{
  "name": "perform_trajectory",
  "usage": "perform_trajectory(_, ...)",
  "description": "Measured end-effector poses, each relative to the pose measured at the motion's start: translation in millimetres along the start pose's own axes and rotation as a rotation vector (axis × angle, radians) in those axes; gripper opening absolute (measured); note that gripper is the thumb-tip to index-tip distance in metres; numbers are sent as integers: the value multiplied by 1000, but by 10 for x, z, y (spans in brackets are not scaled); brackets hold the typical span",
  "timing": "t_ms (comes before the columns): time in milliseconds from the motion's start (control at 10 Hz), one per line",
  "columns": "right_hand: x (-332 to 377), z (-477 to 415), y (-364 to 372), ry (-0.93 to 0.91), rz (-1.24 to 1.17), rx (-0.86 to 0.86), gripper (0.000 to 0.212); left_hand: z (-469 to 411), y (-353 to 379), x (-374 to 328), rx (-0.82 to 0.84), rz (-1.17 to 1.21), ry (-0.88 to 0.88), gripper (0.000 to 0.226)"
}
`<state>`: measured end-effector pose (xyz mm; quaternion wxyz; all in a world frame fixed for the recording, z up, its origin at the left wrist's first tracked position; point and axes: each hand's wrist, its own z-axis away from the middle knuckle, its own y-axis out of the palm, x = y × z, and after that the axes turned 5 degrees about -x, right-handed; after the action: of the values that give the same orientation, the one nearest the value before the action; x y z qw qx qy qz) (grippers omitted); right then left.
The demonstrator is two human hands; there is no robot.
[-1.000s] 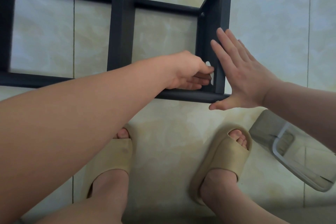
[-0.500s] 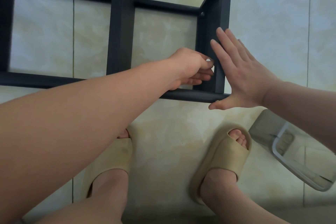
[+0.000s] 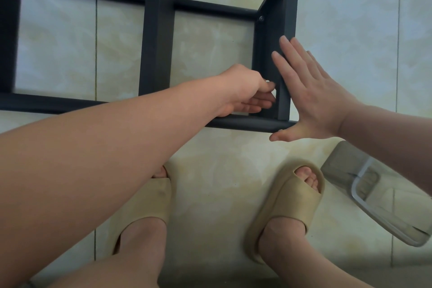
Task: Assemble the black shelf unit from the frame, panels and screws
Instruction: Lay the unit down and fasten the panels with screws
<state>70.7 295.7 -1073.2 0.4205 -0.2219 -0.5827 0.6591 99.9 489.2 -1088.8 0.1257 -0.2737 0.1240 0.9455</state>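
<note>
Bracing the end panel [image 3: 273, 30] at one o'clock with my right grip [image 3: 311, 100] spread flat, my left grip [image 3: 247, 91] pinched a likely screw [image 3: 267, 81]. The frame [image 3: 159, 30] looked mostly joined, with this corner left to fasten.

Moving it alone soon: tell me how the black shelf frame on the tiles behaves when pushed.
The black shelf frame is probably stiff: bars and panels look straight, a screw at one joint. Likely slides easily on the glossy floor tiles. The flat right hand bracing its end panel suggests it shifts under force.
</note>
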Motion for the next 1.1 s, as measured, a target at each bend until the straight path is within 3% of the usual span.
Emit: perform_trajectory(1100, -16, -3, 18, -18, -18, -21, 136, 35, -190, 27, 117, -323, 119, 18)
